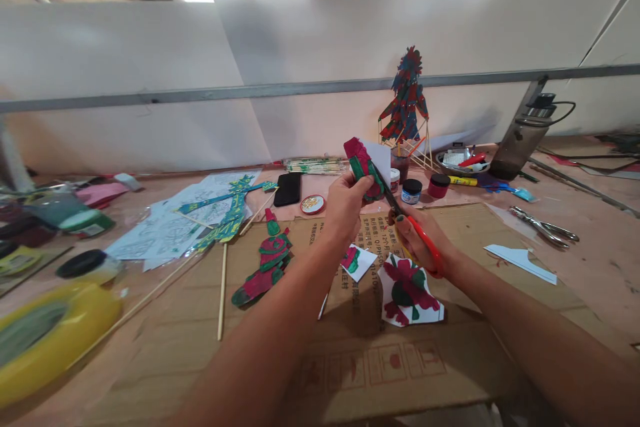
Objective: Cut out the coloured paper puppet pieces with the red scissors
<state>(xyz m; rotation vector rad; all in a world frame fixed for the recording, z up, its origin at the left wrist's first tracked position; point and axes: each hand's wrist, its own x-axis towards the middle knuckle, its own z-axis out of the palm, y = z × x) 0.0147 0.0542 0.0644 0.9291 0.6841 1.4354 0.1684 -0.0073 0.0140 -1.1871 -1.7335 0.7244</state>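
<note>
Flattened cardboard (165, 340) covers your workbench. Nearest you at six o'clock lies a painted paper offcut (409, 292), red and green on white. Just above it your right hand (423, 240) grips red-handled scissors (400, 217), blades meeting the painted paper piece (365, 167) pinched in your left hand (347, 203). At nine o'clock lie a cut-out puppet part (265, 267) and a thin wooden stick (222, 287). Farther off at twelve o'clock stand small paint jars (425, 188) and a finished shadow puppet (406, 97) against the white partition.
</note>
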